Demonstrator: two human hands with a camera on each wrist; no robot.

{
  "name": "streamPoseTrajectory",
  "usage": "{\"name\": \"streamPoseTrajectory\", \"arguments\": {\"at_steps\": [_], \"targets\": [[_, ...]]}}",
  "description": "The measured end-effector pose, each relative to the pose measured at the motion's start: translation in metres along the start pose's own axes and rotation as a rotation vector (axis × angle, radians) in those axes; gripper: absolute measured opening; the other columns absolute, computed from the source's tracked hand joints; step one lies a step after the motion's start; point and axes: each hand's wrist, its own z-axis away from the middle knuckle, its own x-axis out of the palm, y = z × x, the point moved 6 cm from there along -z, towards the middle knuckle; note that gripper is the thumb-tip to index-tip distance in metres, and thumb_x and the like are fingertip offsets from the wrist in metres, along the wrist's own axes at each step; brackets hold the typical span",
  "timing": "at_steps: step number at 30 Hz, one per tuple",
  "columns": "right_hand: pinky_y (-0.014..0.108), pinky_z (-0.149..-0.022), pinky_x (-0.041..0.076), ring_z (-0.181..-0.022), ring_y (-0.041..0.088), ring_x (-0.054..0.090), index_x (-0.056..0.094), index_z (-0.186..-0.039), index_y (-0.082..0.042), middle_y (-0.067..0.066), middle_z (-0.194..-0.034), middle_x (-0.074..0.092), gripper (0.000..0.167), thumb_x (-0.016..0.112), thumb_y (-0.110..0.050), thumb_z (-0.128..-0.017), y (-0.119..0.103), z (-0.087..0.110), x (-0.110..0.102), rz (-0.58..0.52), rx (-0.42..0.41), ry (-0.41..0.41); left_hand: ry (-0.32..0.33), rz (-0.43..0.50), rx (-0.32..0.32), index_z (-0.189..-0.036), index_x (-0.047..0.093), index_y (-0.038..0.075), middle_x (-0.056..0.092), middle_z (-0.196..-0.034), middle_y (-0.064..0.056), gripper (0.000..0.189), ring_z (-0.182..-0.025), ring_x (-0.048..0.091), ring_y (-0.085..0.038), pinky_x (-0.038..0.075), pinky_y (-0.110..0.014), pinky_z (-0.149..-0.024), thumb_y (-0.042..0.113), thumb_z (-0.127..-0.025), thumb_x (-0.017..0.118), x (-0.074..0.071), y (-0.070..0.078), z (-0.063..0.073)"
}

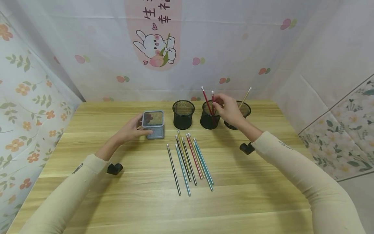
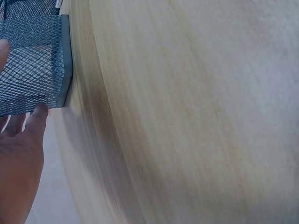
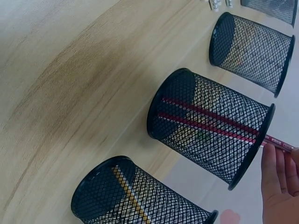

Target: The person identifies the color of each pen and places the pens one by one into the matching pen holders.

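My left hand holds a grey square mesh pen holder, thumb on the near side and fingers round the far side. In the left wrist view, fingertips touch the mesh of this holder. My right hand pinches a red pencil near its eraser end, above a round black mesh pen cup. A second red pencil leans in the same cup. Through the mesh in the right wrist view, both red pencils reach down to the bottom of the cup.
Another black mesh cup stands left of the middle one. The right-hand black cup holds a gold pencil, partly behind my right hand. Several black, blue, gold and red pencils lie on the wooden table.
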Motion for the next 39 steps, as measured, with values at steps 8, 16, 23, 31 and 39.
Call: {"name": "streamPoseTrajectory", "arguments": {"at_steps": [8,16,23,31,39], "targets": [[0.047,-0.082,0.058,-0.094,0.031,0.067,0.064,-0.111,0.008,0.021,-0.103,0.068,0.013,0.062,0.002,-0.1,0.0,0.003,-0.007,0.011,-0.016,0.006,0.001,0.005,-0.007,-0.147,0.039,-0.007,0.043,-0.148,-0.028,0.067,-0.139,0.037,-0.049,0.029,-0.06,-0.114,0.003,-0.092,0.076,0.0,0.0,0.002],[0.026,-0.072,0.057,-0.087,0.031,0.07,0.066,-0.109,0.005,0.021,-0.098,0.07,0.012,0.065,-0.001,-0.099,-0.002,0.008,-0.017,0.015,-0.011,0.002,0.007,0.0,-0.005,-0.146,0.041,-0.006,0.043,-0.148,-0.027,0.065,-0.139,0.036,-0.048,0.029,-0.06,-0.114,0.003,-0.092,0.076,0.0,0.0,0.001],[0.015,-0.063,0.05,-0.084,0.034,0.07,0.067,-0.108,0.005,0.02,-0.096,0.07,0.011,0.065,0.0,-0.099,-0.007,0.011,-0.021,0.008,-0.009,0.008,0.008,-0.012,-0.013,-0.146,0.041,-0.006,0.043,-0.148,-0.026,0.066,-0.138,0.037,-0.048,0.03,-0.059,-0.114,0.004,-0.092,0.076,0.001,0.001,0.0],[0.017,-0.063,0.051,-0.082,0.033,0.07,0.067,-0.108,0.006,0.018,-0.094,0.069,0.012,0.066,-0.002,-0.099,-0.014,0.015,-0.019,0.016,0.013,-0.012,0.007,-0.015,-0.011,-0.146,0.042,-0.005,0.044,-0.147,-0.027,0.065,-0.137,0.038,-0.049,0.03,-0.061,-0.113,0.004,-0.092,0.077,0.0,0.001,0.001],[0.02,-0.066,0.052,-0.081,0.026,0.069,0.068,-0.108,0.003,0.012,-0.094,0.07,0.013,0.066,-0.007,-0.1,-0.016,0.019,-0.015,0.029,0.034,-0.039,0.009,-0.01,-0.019,-0.145,0.042,-0.006,0.044,-0.147,-0.027,0.065,-0.138,0.038,-0.048,0.03,-0.059,-0.114,0.003,-0.091,0.077,0.0,0.0,0.001]]}}
